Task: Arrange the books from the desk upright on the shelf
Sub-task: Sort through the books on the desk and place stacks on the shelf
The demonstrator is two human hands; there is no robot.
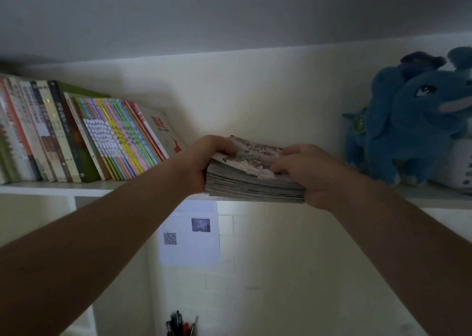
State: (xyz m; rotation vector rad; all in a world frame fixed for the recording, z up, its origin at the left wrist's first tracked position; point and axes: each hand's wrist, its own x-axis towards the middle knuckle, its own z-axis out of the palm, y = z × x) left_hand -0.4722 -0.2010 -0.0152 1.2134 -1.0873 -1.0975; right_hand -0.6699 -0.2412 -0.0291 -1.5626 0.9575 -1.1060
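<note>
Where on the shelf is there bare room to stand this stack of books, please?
Bare shelf board runs between the leaning row of books on the left and the blue plush toy on the right. Both hands, left and right, hold the stack at that gap's front edge. Both shelf ends are crowded.
</note>
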